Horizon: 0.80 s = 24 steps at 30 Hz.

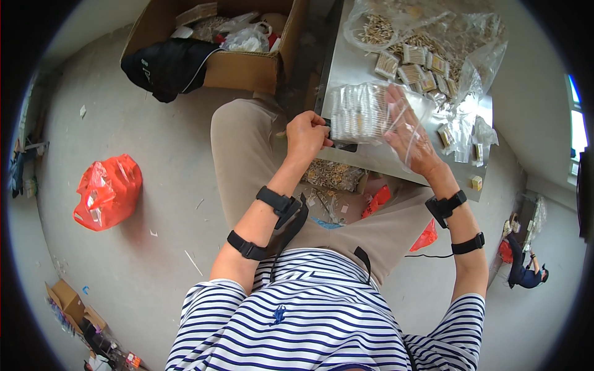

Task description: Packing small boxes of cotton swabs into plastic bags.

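Note:
A clear plastic bag (359,114) packed with rows of small packs of white-tipped cotton swabs lies at the near left part of the metal table. My right hand (413,137) is flat against the bag's right end, fingers stretched out, with loose clear film over them. At the table's left edge my left hand (306,139) is closed, thumb and fingers pressed together beside a black part (346,147) that shows partly under the bag. What its fingertips grip is hidden.
Small swab packs (413,54) and a heap of loose swabs in clear film cover the far part of the metal table (346,68). A cardboard box (241,73) with a black garment stands left of it. A red plastic bag (108,191) sits on the floor; another person (526,272) is far right.

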Each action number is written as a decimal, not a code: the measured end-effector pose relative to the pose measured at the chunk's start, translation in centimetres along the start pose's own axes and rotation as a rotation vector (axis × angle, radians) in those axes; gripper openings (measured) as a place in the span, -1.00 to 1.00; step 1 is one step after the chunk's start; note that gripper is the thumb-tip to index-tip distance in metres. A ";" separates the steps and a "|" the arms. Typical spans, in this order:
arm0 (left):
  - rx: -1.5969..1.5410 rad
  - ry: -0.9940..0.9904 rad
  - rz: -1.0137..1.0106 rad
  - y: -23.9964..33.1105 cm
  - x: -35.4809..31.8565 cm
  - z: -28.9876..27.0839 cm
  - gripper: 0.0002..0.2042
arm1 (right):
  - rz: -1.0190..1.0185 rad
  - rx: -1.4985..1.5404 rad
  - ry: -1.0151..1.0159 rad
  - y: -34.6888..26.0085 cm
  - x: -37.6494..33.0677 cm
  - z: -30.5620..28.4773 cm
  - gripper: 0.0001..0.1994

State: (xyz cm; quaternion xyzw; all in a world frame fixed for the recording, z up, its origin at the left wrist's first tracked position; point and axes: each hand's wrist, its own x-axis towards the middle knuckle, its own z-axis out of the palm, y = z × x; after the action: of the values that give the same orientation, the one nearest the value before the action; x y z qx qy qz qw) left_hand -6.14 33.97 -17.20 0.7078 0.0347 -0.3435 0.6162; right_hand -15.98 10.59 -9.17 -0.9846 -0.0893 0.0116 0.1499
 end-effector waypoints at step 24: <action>0.010 -0.062 0.069 -0.3 0.8 0.4 -0.81 | 0.148 0.125 -0.032 0.1 -0.6 0.0 -0.18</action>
State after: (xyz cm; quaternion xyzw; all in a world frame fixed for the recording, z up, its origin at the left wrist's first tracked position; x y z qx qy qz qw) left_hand -5.81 33.36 -17.87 0.7006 -0.0104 -0.3441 0.6250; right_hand -16.55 10.42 -9.24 -0.9769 -0.0179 0.0438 0.2082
